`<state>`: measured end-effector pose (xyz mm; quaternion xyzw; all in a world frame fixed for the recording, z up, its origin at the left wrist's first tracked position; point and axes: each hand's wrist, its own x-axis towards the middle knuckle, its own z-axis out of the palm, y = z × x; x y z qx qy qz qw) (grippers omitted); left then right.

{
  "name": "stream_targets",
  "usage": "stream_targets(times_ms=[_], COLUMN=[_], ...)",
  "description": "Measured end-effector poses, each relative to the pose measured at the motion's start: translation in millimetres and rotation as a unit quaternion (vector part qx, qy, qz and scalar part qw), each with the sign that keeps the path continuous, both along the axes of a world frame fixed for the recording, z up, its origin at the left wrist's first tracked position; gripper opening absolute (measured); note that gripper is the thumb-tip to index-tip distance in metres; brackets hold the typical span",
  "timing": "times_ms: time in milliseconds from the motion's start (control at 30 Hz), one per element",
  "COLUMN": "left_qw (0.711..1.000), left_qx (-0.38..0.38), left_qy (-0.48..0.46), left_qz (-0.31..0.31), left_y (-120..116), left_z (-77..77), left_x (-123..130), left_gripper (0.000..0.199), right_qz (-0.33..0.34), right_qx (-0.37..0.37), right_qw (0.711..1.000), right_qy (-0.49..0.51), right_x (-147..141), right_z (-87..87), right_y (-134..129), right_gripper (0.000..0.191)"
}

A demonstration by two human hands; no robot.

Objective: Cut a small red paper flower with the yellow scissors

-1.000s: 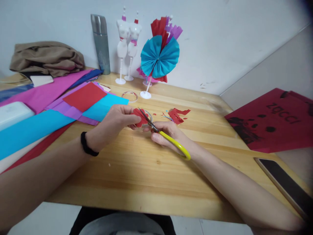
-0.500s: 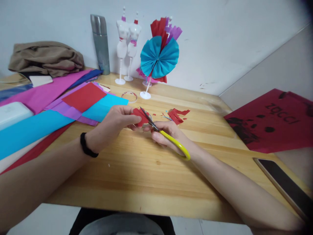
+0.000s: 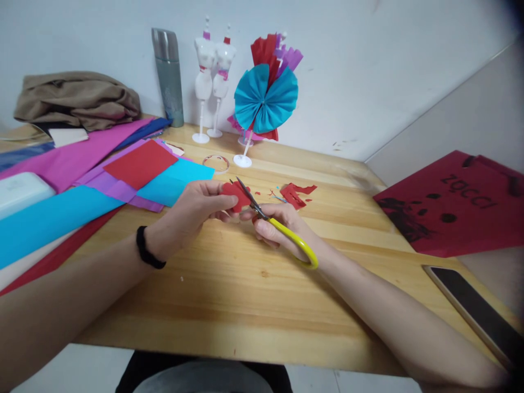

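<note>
Between the thumb and fingers of my left hand (image 3: 200,204) is a small red paper piece (image 3: 230,191) with a rounded edge. My right hand (image 3: 278,224) grips scissors with yellow handles (image 3: 297,244). Their dark blades are slightly apart at the right edge of the red piece, pointing up and left. Both hands are close together above the middle of the wooden table (image 3: 229,305). Red paper scraps (image 3: 295,195) and tiny bits lie just beyond my right hand. A black band circles my left wrist.
Coloured sheets (image 3: 141,164) spread over the left side. Behind stand a grey bottle (image 3: 168,82), white dress forms (image 3: 203,82) and a form bearing a blue paper fan (image 3: 266,98). A clear ring (image 3: 215,163) lies nearby. At right are a red bag (image 3: 454,204) and a phone (image 3: 466,305).
The scissor blades have parted slightly, and the red piece has turned a little in my left hand. My hands remain in nearly the same place.
</note>
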<state>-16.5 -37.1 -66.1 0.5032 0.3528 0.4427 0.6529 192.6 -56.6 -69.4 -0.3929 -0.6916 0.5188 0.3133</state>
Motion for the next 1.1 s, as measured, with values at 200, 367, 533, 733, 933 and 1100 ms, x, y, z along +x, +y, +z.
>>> stream_targets(times_ms=[200, 367, 533, 733, 933, 1100], left_qw=[1.0, 1.0, 0.999, 0.999, 1.0, 0.999], left_qx=[-0.016, -0.019, -0.021, -0.013, 0.001, 0.028], left_qy=[-0.006, -0.014, -0.021, -0.008, 0.02, 0.04], left_qz=[0.002, -0.015, -0.028, -0.036, -0.02, -0.011], left_y=[-2, -2, -3, -4, -6, -7], left_z=[-0.3, -6.7, -9.4, -10.2, -8.7, -11.0], left_x=[2, 2, 2, 3, 5, 6], left_gripper=[0.021, 0.02, 0.018, 0.014, 0.019, 0.023], right_qz=[-0.004, 0.015, 0.024, 0.02, 0.032, 0.036], right_qx=[0.01, 0.024, 0.034, 0.024, 0.024, 0.028], right_qw=[1.0, 0.999, 0.999, 0.999, 0.999, 0.998], right_qy=[0.012, 0.022, 0.025, 0.016, 0.032, 0.033], right_x=[0, -1, -1, -1, -2, -3], right_z=[0.5, 3.4, 4.9, 3.4, 2.8, 1.4], right_y=[0, 0, -1, -1, -1, -2], right_gripper=[0.056, 0.056, 0.055, 0.056, 0.054, 0.056])
